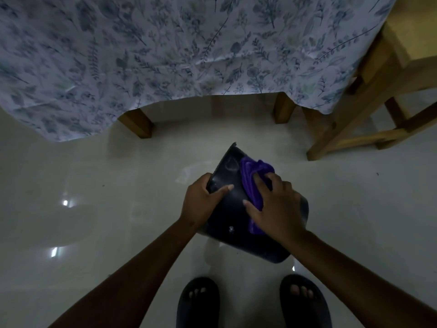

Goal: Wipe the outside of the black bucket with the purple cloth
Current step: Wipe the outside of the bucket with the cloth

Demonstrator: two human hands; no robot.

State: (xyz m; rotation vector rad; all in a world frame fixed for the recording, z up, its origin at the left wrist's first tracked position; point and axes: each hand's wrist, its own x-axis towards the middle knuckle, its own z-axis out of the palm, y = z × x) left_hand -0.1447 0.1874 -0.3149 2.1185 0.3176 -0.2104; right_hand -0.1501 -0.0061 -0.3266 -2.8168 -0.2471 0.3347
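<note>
Bucket (233, 216), black, looking stiff, light and slick, was held tilted above the floor (118, 197), the left hand (201, 200) gripping its rim while the right hand's (276, 204) fingers (269, 178) pressed the soft purple cloth (251, 183) against its outer wall.

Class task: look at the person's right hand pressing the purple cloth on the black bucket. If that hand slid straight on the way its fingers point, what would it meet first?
The right hand points up-left across the purple cloth. Going on, it would probably cross the black bucket wall towards its far rim; depth is unclear.
</note>
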